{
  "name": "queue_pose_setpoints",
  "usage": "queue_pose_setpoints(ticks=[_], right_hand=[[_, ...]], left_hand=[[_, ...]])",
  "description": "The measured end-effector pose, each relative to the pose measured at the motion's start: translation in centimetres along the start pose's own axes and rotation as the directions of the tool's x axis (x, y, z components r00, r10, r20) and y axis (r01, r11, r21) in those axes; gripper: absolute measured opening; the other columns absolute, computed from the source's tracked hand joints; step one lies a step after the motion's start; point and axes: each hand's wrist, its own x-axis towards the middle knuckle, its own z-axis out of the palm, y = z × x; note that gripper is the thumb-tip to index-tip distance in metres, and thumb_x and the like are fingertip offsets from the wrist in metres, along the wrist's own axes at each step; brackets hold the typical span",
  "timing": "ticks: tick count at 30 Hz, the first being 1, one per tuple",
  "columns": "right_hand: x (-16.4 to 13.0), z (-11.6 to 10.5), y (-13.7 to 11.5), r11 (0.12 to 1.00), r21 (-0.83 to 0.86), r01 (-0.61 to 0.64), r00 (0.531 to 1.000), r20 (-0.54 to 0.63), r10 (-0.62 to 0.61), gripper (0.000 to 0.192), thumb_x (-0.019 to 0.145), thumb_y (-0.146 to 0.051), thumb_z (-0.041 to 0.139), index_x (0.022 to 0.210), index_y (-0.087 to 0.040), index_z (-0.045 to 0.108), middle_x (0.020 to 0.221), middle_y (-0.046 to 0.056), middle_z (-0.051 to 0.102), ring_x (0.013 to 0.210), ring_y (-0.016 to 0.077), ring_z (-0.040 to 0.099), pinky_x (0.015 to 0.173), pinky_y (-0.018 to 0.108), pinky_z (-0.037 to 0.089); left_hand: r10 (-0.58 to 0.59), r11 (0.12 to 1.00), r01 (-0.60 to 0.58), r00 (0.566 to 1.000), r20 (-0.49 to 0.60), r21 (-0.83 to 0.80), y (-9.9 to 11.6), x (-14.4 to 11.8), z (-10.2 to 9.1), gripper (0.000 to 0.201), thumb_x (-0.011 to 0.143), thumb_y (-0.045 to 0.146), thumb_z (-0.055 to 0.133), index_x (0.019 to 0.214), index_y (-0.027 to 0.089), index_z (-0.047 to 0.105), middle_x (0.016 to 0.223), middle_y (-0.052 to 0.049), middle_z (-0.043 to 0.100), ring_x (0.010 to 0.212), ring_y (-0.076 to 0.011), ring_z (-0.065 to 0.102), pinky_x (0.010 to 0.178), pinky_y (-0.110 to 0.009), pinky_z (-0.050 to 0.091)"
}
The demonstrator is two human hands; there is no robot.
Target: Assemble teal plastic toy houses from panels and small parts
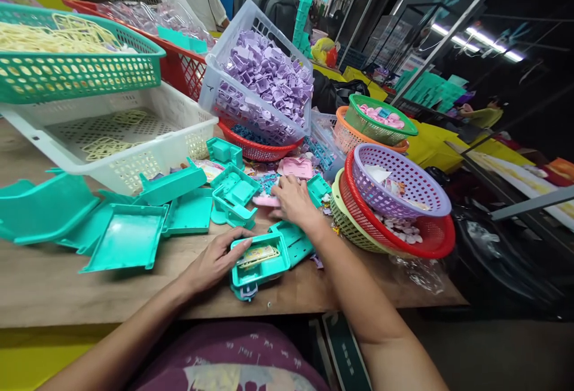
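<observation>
The left hand (219,259) holds the near teal box (264,271) by its left side, with the thumb over the rim. The box sits on the table (147,301), just in front of the person. Inside it are a pale yellow loop (264,257) and a flat printed thing, too small to read. The right hand (293,199) reaches past the box into a messy pile. A pink piece (265,201) is at its fingers, but they are blurry and partly hidden, so I can't tell if they grip it. The hand also covers part of the pile. On the left, teal trays (130,232) hide bits of each other. The green basket (85,77) is cut off by the left edge. The purple basket (421,196) hides much of the red basket (442,235) under it.
</observation>
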Motion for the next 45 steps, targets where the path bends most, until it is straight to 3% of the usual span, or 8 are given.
queue_pose_setpoints(ticks=[6,11,16,20,27,32,36,45], right_hand=[[0.5,0.2,1.2,0.992,0.060,0.111,0.988,0.100,-0.117,0.058,0.078,-0.066,0.069,0.112,-0.019,0.066,0.117,0.012,0.060,0.116,0.0312,0.046,0.095,0.049,0.038],[1.7,0.1,1.0,0.987,0.011,0.162,0.976,0.147,-0.162,0.019,0.091,-0.033,0.064,0.101,-0.017,0.068,0.105,0.011,0.065,0.109,0.0283,0.051,0.093,0.043,0.041],[-0.2,-0.1,2.1,0.934,0.316,0.165,0.953,-0.296,-0.069,0.017,0.093,-0.014,0.052,0.100,-0.016,0.068,0.103,0.010,0.063,0.103,0.0236,0.055,0.091,0.036,0.045],[-3.7,0.4,-0.4,0.575,0.720,0.388,0.818,-0.557,0.145,0.014,0.096,-0.025,0.055,0.108,-0.023,0.063,0.105,0.005,0.063,0.102,0.0186,0.060,0.092,0.034,0.048],[-9.3,0.0,-3.5,0.360,0.876,0.322,0.946,-0.316,-0.078,0.051,0.092,-0.043,0.063,0.138,-0.026,0.050,0.139,0.009,0.055,0.132,0.0225,0.050,0.111,0.042,0.042],[-11.2,-1.6,-3.9,0.522,0.821,0.232,0.964,-0.267,-0.008,0.068,0.085,-0.055,0.068,0.143,-0.026,0.045,0.145,0.010,0.049,0.136,0.0254,0.045,0.113,0.045,0.041],[-10.9,0.1,-5.3,0.659,0.710,0.250,0.948,-0.318,-0.017,0.045,0.092,-0.036,0.065,0.133,-0.020,0.055,0.135,0.012,0.057,0.130,0.0221,0.051,0.113,0.041,0.041],[-11.6,1.7,-2.4,0.540,0.768,0.344,0.937,-0.317,-0.147,0.046,0.087,-0.033,0.069,0.130,-0.023,0.056,0.136,0.012,0.054,0.129,0.0247,0.051,0.111,0.047,0.041]], left_hand=[[-0.029,1.000,0.030,0.996,-0.086,0.003,0.0,0.7,-0.3,0.047,0.093,0.056,0.049,0.122,0.021,0.062,0.127,-0.009,0.066,0.118,-0.0291,0.059,0.102,-0.041,0.047],[-0.104,0.994,0.102,0.993,-0.056,-0.025,0.0,0.9,-0.6,0.054,0.093,0.059,0.048,0.130,0.021,0.055,0.133,-0.009,0.062,0.121,-0.0285,0.056,0.105,-0.044,0.045],[-0.083,0.994,0.091,0.989,-0.122,0.062,0.4,0.2,-1.0,0.048,0.094,0.057,0.049,0.125,0.021,0.058,0.120,-0.008,0.067,0.107,-0.0261,0.062,0.094,-0.042,0.050],[0.245,0.961,-0.203,0.940,-0.238,0.185,1.3,0.2,-1.5,0.049,0.091,0.043,0.062,0.132,0.019,0.051,0.123,-0.010,0.063,0.110,-0.0245,0.061,0.095,-0.040,0.050],[0.708,0.543,-0.537,0.706,-0.009,0.646,3.4,0.2,-2.3,0.040,0.095,0.014,0.046,0.134,0.015,0.051,0.104,-0.012,0.064,0.090,-0.0230,0.059,0.074,-0.036,0.050],[0.526,0.268,-0.288,0.843,0.111,0.919,5.6,-0.8,-0.7,0.027,0.093,0.020,0.047,0.112,0.011,0.065,0.089,-0.013,0.061,0.080,-0.0292,0.053,0.061,-0.041,0.041],[0.454,0.457,-0.380,0.877,0.156,0.804,6.0,-1.4,0.0,0.037,0.092,0.038,0.055,0.118,0.012,0.061,0.104,-0.015,0.060,0.093,-0.0310,0.053,0.071,-0.045,0.046],[0.450,0.732,-0.441,0.885,0.118,0.519,1.7,-2.5,-1.7,0.097,0.076,0.065,0.070,0.150,0.018,0.028,0.140,-0.021,0.045,0.128,-0.0372,0.044,0.105,-0.056,0.041]])
